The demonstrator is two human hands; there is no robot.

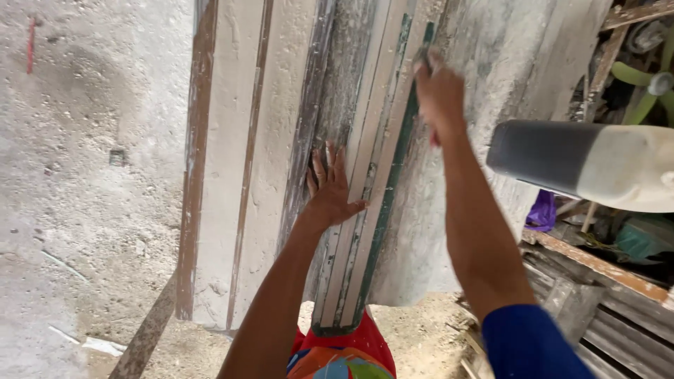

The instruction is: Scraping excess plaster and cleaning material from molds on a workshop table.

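A long panelled wooden piece [365, 210], whitish with worn green edges, runs away from me and rests near my lap. My left hand [328, 191] lies flat on its left side, fingers spread, pressing it down. My right hand [437, 88] is further up, closed around a small grey thing that looks like a sanding pad, blurred, pressed on the green edge strip [393, 175]. What exactly the right hand holds is hard to tell.
More dusty white-coated boards [239, 175] lie to the left on a dust-covered concrete floor [84, 175]. A grey and white cylinder [590, 165] juts in at the right, above cluttered scrap wood and corrugated metal [618, 316]. Sawdust covers the ground.
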